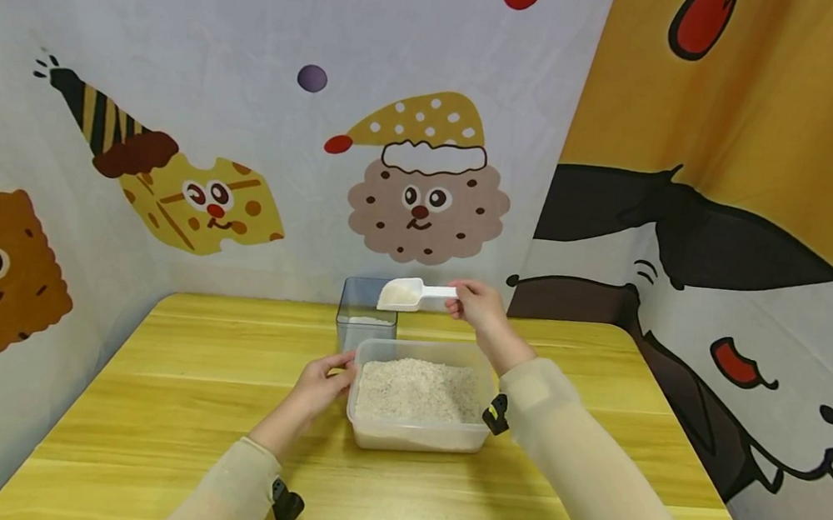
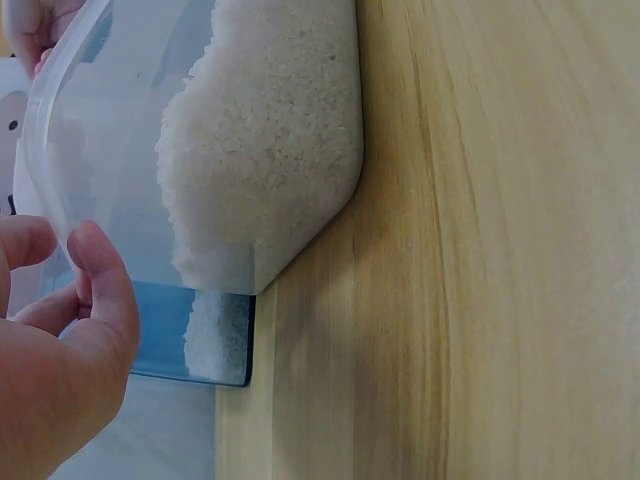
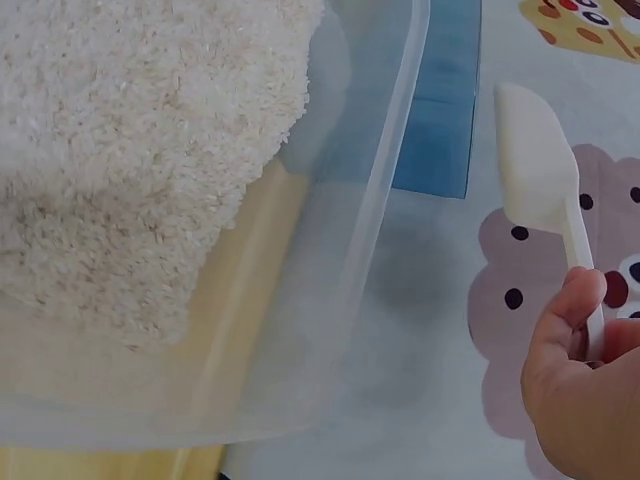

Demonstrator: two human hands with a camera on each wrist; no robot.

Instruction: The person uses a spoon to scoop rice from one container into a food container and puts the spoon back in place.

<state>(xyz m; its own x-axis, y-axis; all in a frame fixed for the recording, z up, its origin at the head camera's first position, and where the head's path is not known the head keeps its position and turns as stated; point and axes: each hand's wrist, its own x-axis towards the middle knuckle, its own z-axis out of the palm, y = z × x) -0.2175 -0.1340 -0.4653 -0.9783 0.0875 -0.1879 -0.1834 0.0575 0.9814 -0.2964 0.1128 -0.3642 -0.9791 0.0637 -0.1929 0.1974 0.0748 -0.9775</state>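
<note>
My right hand [image 1: 478, 306] grips the handle of a white scoop [image 1: 401, 294] with rice in it. The scoop is held up in the air at the near right of a blue-tinted clear container [image 1: 366, 335], which has some rice inside. Nearer to me stands a translucent plastic tub [image 1: 418, 438], heaped with rice [image 1: 419, 390]. My left hand [image 1: 320, 380] pinches the rim at the tub's left side, as the left wrist view shows. In the right wrist view the scoop [image 3: 535, 160] is seen from its underside, so its load is hidden there.
Both containers stand on a yellow wood-grain table [image 1: 221, 409], the blue-tinted one behind the tub. A cartoon-printed cloth [image 1: 256, 44] hangs just behind the table's far edge and along its sides. A small black device [image 1: 286, 504] sits at the left wrist.
</note>
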